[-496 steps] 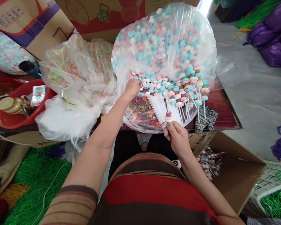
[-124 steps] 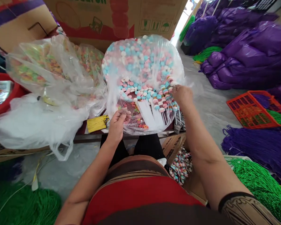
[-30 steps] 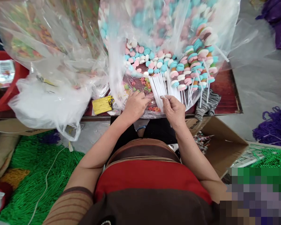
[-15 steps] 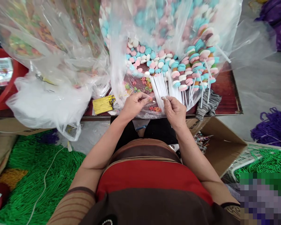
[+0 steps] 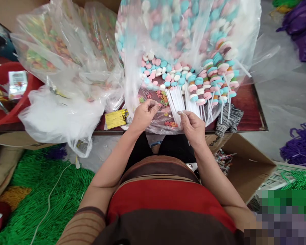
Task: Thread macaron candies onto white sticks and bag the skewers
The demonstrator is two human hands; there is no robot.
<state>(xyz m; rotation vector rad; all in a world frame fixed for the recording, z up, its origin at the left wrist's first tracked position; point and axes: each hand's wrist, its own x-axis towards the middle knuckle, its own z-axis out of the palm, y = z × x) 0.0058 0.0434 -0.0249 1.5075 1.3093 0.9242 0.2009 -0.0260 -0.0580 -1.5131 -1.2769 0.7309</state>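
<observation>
Candy (image 5: 159,104), pinkish, likely soft, light and best held by its edge, sits pinched in the left hand (image 5: 144,116) near white sticks (image 5: 174,102); the right hand's (image 5: 194,128) fingertips meet, on what I cannot tell, while the far plastic bag (image 5: 131,51) holds pastel marshmallows (image 5: 177,78) and the left red basin (image 5: 13,114) a silver packet (image 5: 18,83).
</observation>
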